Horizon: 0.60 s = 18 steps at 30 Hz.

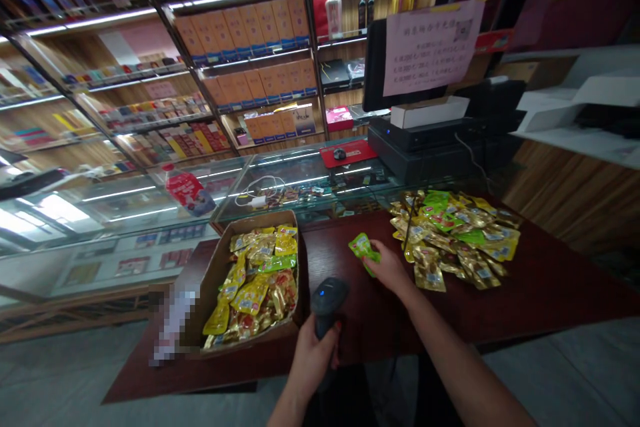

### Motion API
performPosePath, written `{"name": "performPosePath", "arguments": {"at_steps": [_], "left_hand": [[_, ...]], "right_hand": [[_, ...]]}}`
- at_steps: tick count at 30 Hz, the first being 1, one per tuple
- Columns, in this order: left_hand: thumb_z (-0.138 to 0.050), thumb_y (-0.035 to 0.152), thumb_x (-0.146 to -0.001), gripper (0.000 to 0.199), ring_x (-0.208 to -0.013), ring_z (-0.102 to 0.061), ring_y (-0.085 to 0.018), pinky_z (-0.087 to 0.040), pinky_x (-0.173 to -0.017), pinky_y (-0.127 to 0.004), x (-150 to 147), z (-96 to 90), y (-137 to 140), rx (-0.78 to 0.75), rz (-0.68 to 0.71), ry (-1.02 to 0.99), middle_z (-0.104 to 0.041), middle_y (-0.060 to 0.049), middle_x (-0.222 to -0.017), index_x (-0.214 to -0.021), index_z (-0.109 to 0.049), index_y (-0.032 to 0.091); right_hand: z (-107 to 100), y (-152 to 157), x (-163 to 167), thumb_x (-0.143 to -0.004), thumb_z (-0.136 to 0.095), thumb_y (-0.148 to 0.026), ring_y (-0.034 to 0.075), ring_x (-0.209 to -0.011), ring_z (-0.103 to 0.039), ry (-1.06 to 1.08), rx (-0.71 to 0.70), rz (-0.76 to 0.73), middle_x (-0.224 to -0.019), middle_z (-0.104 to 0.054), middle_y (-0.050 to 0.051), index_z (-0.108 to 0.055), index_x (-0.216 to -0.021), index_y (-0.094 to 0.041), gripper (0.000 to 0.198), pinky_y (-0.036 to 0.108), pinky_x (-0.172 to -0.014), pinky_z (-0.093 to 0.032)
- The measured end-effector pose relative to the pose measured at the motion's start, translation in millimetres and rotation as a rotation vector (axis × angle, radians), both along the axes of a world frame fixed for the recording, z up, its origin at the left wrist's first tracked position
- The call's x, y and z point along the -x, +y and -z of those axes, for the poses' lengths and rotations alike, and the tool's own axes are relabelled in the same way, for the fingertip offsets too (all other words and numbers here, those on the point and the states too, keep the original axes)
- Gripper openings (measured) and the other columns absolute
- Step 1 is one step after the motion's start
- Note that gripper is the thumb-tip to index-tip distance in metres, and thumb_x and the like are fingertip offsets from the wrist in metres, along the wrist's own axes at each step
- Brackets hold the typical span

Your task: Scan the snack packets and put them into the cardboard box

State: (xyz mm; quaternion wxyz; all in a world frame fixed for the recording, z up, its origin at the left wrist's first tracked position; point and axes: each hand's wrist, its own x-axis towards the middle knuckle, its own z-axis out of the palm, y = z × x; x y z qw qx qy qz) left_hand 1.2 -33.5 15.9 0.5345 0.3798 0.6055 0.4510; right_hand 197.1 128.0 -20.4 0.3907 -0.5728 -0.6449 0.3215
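Your left hand curls around the scanner; your right hand pinches the green packet over the table, between box and pile. Probably light, soft and slick, it's best held by its flat edge.

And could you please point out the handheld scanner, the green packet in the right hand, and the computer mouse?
Handheld scanner (329,297): head camera view, dark upper part.
Green packet (361,245): head camera view, exposed upper end.
Computer mouse (339,154): head camera view, its top shell.
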Motion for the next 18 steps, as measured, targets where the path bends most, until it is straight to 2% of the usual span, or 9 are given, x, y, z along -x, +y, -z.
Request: {"name": "performPosePath", "arguments": {"at_steps": [2, 5, 11, 18], "left_hand": [[-0.079, 0.051, -0.070, 0.041, -0.032, -0.047, -0.010, -0.037, -0.035, -0.019, -1, -9.9, 3, -0.022, 0.011, 0.030, -0.052, 0.008, -0.044, -0.084, -0.057, 0.019], [-0.077, 0.050, -0.073, 0.039, -0.032, -0.047, -0.010, -0.037, -0.035, -0.019, -3, -21.7, 11, -0.047, 0.037, 0.061, -0.051, 0.008, -0.043, -0.085, -0.056, 0.019], [-0.076, 0.049, -0.073, 0.038, -0.033, -0.048, -0.009, -0.037, -0.035, -0.019, -12, -30.0, 26, -0.068, 0.032, 0.035, -0.053, 0.008, -0.048, -0.080, -0.052, 0.021], [-0.072, 0.041, -0.077, 0.028, -0.034, -0.048, -0.009, -0.037, -0.036, -0.018, -19, -32.0, 27, -0.078, 0.112, 0.113, -0.052, 0.008, -0.048, -0.085, -0.059, 0.017]], "right_hand": [[15, -14, 9, -0.080, -0.064, -0.034, 0.026, -0.103, -0.071, 0.252, 0.030, 0.055, -0.113, -0.074, 0.008, -0.062, -0.120, -0.022, 0.042, 0.039, -0.091, -0.054], [27, -25, 16, -0.077, -0.066, -0.040, 0.029, -0.103, -0.071, 0.441, 0.016, 0.075, -0.112, -0.075, 0.010, -0.063, -0.117, -0.021, 0.045, 0.042, -0.090, -0.056], [34, -24, 16, -0.075, -0.072, -0.042, 0.027, -0.100, -0.072, 0.549, 0.031, -0.016, -0.109, -0.076, 0.008, -0.059, -0.114, -0.022, 0.046, 0.043, -0.088, -0.058], [38, -22, 19, -0.075, -0.073, -0.044, 0.027, -0.100, -0.073, 0.525, 0.013, 0.008, -0.108, -0.076, 0.009, -0.060, -0.114, -0.022, 0.047, 0.044, -0.090, -0.058]]}}
